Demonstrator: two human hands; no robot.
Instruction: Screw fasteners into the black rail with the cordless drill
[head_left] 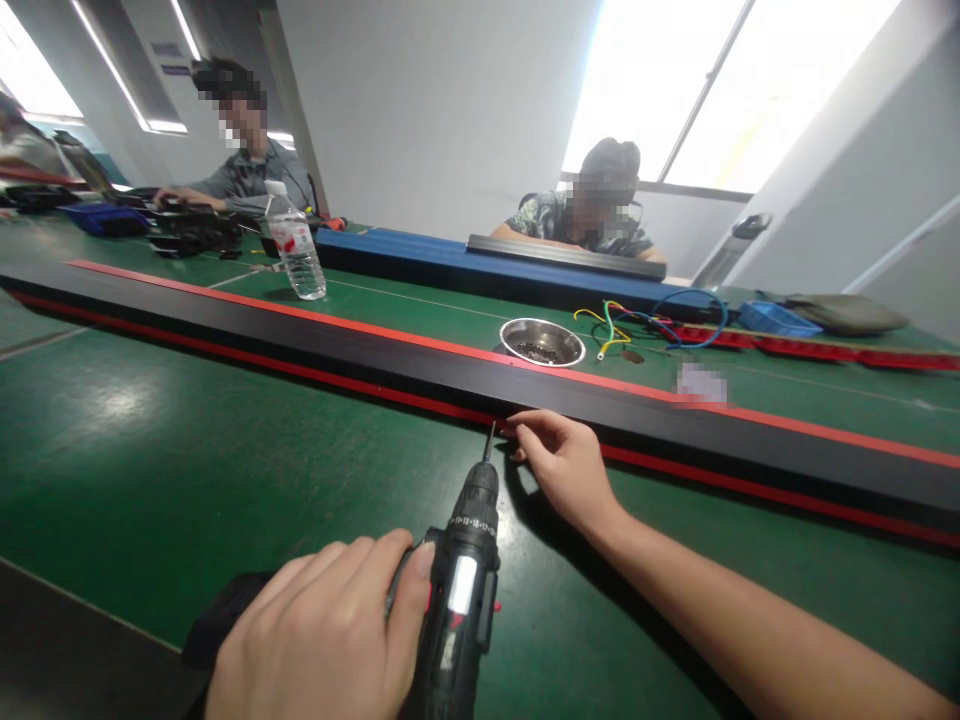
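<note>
My left hand [330,630] is wrapped round the grip of a black cordless drill [471,560]. Its bit [490,442] points away from me, the tip close to the near edge of a long black bar with red edges [420,375]. Right of the tip, my right hand [562,465] is closed in a pinch at the bar's near red edge. Whatever sits between those fingertips is too small or hidden to make out. Behind the bar stands a metal bowl [543,343] with small dark pieces, probably screws, in it.
The bar lies across the green table [225,470]. Beyond it are a water bottle [296,245], a long blue profile [405,262], coloured wires [611,325], a blue tray [778,318] and red strips [825,350]. Several people sit on the far side.
</note>
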